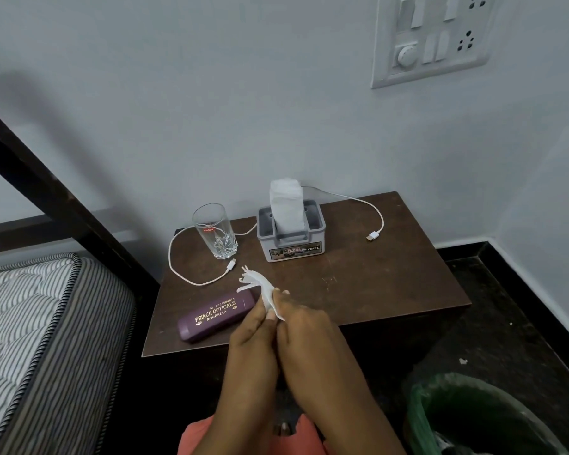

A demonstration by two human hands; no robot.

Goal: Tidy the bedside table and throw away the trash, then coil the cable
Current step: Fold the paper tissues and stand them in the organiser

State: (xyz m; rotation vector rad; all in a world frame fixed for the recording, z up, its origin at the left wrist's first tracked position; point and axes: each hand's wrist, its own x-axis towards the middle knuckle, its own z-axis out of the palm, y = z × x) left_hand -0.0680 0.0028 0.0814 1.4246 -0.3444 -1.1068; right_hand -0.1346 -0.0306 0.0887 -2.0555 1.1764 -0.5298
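Note:
A crumpled white tissue scrap (256, 281) sticks up above the front of the brown bedside table (391, 290). My left hand (253, 333) and my right hand (304, 330) are pressed together and both pinch the scrap between their fingertips. A white cable (191, 280) loops across the table's left side, passes behind the grey tissue holder (291, 239), and ends in a USB plug (372, 236) at the right. A clear drinking glass (215, 230) stands at the back left. A purple spectacle case (216, 315) lies at the front left, just left of my hands.
A bin lined with a green bag (467, 415) stands on the dark floor at the lower right. A striped mattress (40, 323) and dark bed frame (46, 192) border the table's left. A switchboard (434, 37) is on the wall above.

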